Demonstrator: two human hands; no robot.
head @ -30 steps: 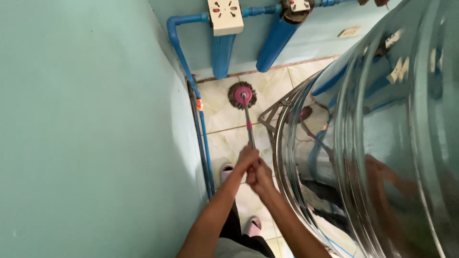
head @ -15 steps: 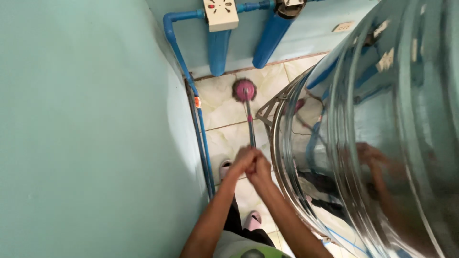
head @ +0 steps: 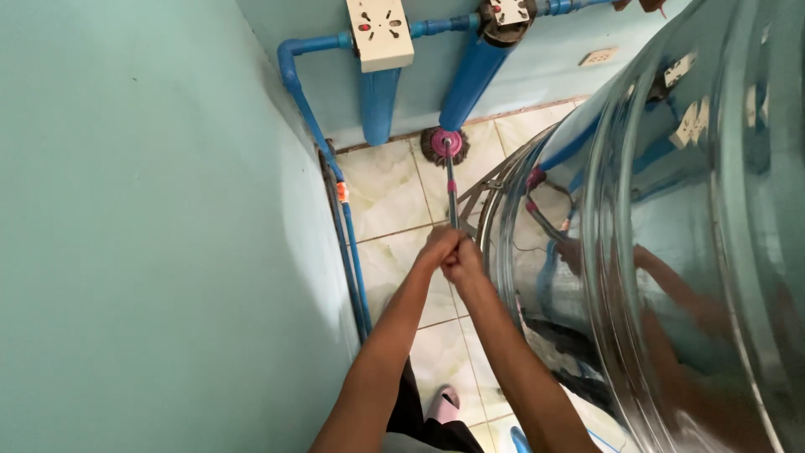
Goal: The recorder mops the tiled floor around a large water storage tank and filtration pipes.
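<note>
One mop (head: 444, 144), both my hands, left (head: 438, 244) and right (head: 461, 262), gripping its handle, head out ahead by two blue pipes (head: 470, 80).

The upper end of the mop handle (head: 452, 189) is hidden inside the left hand (head: 438, 247) and right hand (head: 463, 262). The steel tank (head: 671, 252) is cut off by the right and bottom edges. One foot (head: 444, 404) is partly covered by dark clothing near the bottom centre; the blue filter housing (head: 470, 80) is clipped at the top.
</note>
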